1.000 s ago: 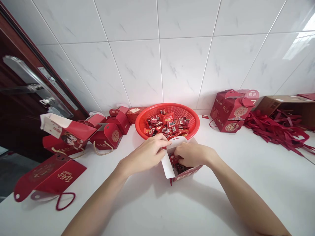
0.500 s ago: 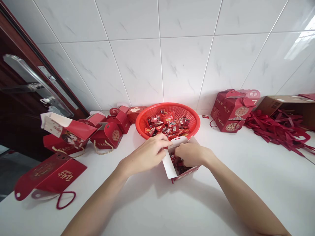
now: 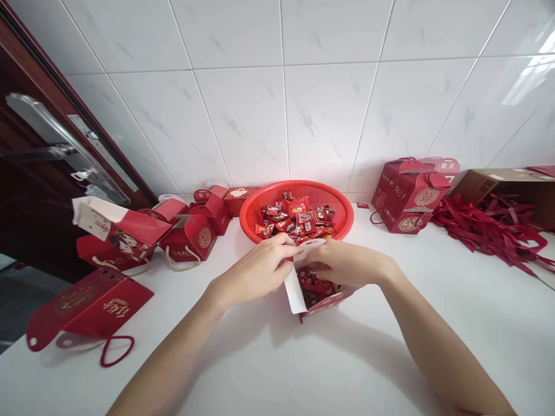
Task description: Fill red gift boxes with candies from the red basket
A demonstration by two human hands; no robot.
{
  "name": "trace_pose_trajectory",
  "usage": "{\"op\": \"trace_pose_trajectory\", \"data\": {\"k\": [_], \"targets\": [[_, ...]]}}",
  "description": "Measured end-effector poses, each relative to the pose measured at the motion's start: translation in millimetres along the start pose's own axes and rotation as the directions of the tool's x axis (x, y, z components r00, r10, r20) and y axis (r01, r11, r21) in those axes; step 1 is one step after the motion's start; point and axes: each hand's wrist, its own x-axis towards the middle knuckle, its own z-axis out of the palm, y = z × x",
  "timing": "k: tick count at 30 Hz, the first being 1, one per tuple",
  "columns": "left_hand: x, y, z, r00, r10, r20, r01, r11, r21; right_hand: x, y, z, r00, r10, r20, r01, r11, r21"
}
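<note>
The box [image 3: 328, 305] stood open between the hands. The left hand [image 3: 266, 266] had its thumb and fingers around the box's far left corner, beside the white flap [image 3: 295, 293], probably to steady it and keep that flap out of the way. The right hand [image 3: 351, 263] reached over the opposite side, its fingers bent down inside above the sweets [image 3: 310, 289]; whether they grasped one, I could not tell.

Just beyond both hands sat the colander [image 3: 248, 216], holding more sweets, likely put there for a short reach. Well to the left of the left hand were other boxes [image 3: 191, 237], some with flaps up, and a tipped box [image 3: 102, 303] with a cord loop. To the right of and beyond the right hand were stacked boxes [image 3: 405, 193], perhaps piled to save room, then ribbons [image 3: 481, 228] spilling before a carton [image 3: 485, 179].

A tab on the stacked boxes read 歡喜, and so, it seemed, did one among the other boxes. The gold lettering was too stylised to read surely, and the sweets' labels too small to give a brand.
</note>
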Motion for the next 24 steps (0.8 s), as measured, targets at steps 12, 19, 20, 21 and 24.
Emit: {"op": "trace_pose_trajectory", "data": {"k": [12,19,20,21,24], "targets": [[-0.7,-2.3,-3.6,0.999,-0.037,-0.019,0.037,0.999,0.021,-45.4,1.1,-15.1,0.930,0.100,-0.353,-0.095,0.995,0.031],[-2.7,1.9,-6.4,0.996,-0.086,0.007,0.086,0.996,0.003,-41.4,-6.8,-16.2,0.982,0.110,-0.151,-0.116,0.993,-0.026],[-3.7,3.5,-7.5,0.995,-0.094,0.023,0.094,0.996,0.002,-40.1,-7.0,-16.0,0.982,0.115,-0.149,-0.120,0.992,-0.024],[-4.7,5.2,-8.6,0.994,-0.098,0.041,0.098,0.995,0.002,-38.9,-7.1,-15.7,0.982,0.119,-0.149,-0.124,0.992,-0.024],[-7.8,10.3,-10.4,0.990,-0.108,0.088,0.107,0.994,0.011,-35.6,-8.4,-14.4,0.981,0.123,-0.152,-0.129,0.991,-0.026]]}}
